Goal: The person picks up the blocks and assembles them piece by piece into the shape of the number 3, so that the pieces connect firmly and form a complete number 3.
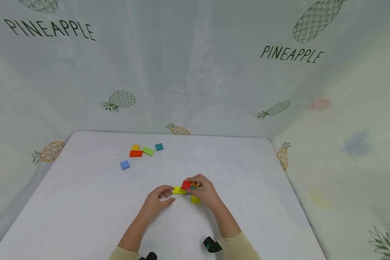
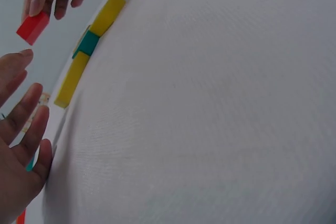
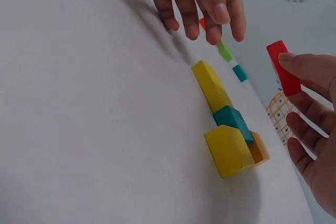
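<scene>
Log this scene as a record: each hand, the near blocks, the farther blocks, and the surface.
Left hand: holds nothing; nearest the long yellow rectangular block
Right hand: pinches a raised red rectangular block
Other near blocks: teal block, chunky yellow block, orange block
Farther blocks: red oblong block, orange-yellow block, lime-green oblong block, blue block, dark teal block
Surface: white tabletop

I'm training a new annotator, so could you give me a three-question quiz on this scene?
1. Which hand holds the raised red block?
2. True or false: the left hand grips a block.
3. Which colour lies between the two bright yellow blocks near the hands: A) red, B) teal, C) black?

Key:
1. The right hand.
2. False; it holds nothing.
3. B, the teal block.
</scene>
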Available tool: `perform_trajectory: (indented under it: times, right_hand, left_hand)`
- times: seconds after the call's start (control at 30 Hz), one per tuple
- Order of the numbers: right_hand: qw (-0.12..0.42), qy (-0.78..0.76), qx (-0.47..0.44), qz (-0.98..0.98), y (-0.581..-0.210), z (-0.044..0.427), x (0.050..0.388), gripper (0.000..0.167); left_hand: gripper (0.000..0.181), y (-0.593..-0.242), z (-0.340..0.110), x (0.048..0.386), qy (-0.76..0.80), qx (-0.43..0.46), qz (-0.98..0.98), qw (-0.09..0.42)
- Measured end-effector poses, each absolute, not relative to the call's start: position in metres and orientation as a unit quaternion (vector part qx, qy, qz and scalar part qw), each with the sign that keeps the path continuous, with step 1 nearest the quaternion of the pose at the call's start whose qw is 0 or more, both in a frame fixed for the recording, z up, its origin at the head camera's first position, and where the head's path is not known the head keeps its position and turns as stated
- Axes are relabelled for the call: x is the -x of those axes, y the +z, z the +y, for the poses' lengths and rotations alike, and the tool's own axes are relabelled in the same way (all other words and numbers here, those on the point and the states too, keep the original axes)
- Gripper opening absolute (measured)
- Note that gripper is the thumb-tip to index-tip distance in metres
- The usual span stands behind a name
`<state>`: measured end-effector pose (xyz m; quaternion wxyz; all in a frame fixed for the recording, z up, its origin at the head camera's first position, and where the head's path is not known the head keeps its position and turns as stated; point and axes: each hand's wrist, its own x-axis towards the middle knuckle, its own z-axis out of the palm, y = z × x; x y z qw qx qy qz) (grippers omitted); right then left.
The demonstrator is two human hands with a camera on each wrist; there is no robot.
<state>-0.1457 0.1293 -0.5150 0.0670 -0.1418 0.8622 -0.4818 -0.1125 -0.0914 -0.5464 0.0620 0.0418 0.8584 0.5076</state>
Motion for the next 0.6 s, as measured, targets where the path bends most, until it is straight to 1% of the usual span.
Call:
perform_trajectory:
  times: [0.13, 0.3, 0.5, 0.6]
  right_hand:
    - [0.068, -0.492, 0.158, 0.853, -0.522, 0.135, 0.139, 0.037]
    - [0.068, -0.501, 0.175, 0.845, -0.524, 0.140, 0.133, 0.035]
    - [0.075, -0.507, 0.164, 0.843, -0.526, 0.146, 0.125, 0.033]
    - [0.075, -0.500, 0.160, 0.848, -0.530, 0.149, 0.121, 0.032]
  left_hand:
    - [0.032, -0.549, -0.089, 0.112, 0.503, -0.048, 0.861, 0.059]
    - [0.033, -0.553, -0.088, 0.112, 0.498, -0.055, 0.863, 0.056]
    - [0.034, -0.559, -0.088, 0.112, 0.495, -0.058, 0.866, 0.051]
    - [0.034, -0.560, -0.088, 0.112, 0.491, -0.058, 0.868, 0.056]
